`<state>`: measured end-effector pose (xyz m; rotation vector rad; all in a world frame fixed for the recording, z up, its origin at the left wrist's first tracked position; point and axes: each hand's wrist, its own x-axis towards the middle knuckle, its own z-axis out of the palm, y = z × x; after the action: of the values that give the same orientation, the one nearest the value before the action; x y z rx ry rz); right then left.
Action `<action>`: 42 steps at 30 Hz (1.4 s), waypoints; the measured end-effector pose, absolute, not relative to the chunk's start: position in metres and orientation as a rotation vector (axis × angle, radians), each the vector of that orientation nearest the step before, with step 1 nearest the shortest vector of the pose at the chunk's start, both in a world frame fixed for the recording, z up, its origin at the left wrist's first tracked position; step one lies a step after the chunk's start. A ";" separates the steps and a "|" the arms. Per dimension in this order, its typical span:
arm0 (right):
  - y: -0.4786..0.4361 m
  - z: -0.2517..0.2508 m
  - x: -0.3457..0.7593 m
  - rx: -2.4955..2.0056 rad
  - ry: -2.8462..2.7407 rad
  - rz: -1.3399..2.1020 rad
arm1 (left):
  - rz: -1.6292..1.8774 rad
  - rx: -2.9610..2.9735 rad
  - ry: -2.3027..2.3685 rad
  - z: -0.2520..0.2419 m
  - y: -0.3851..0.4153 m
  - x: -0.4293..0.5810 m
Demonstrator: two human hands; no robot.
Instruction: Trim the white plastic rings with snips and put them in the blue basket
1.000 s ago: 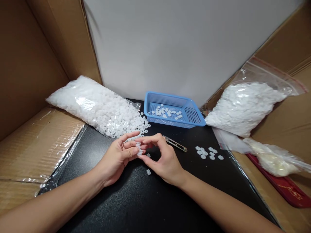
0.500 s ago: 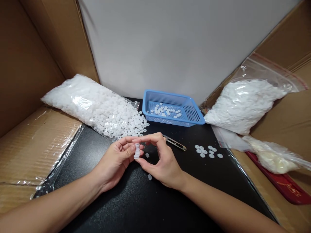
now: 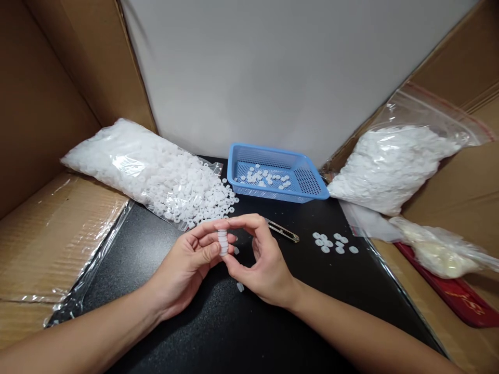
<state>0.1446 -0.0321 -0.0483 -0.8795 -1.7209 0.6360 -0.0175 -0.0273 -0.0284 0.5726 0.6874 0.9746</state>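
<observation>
A short upright stack of white plastic discs (image 3: 222, 242) stands between my two hands above the black tabletop. My left hand (image 3: 200, 253) is closed around its left side, thumb against the lower discs and fingers behind. From the right, my right hand (image 3: 262, 257) pinches the stack end to end, index finger on top and thumb at the bottom. Just beyond the hands lies a spill of white rings (image 3: 218, 200) from a clear bag (image 3: 132, 161). A loose disc (image 3: 240, 286) lies on the table below my right thumb, and another is partly hidden behind the fingers.
A blue perforated basket (image 3: 278, 195) holding several discs stands at the back. Behind my right hand lies a metal-cased cutter (image 3: 286, 233). Several flat discs (image 3: 325, 241) are to the right. A filled zip bag (image 3: 393, 166) and a red tray (image 3: 463, 306) flank the right side, near cardboard.
The stack and both hands have shifted very slightly to the right, and the discs look more evenly lined up. My left thumb sits a little lower on the stack.
</observation>
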 end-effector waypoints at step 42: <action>-0.034 -0.046 0.150 -0.690 -1.649 0.733 | 0.874 0.558 0.567 -0.023 -0.028 -0.024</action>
<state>0.1497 -0.0337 -0.0461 -0.6900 -1.6490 0.7333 -0.0239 -0.0279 -0.0226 0.5582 0.5668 0.8744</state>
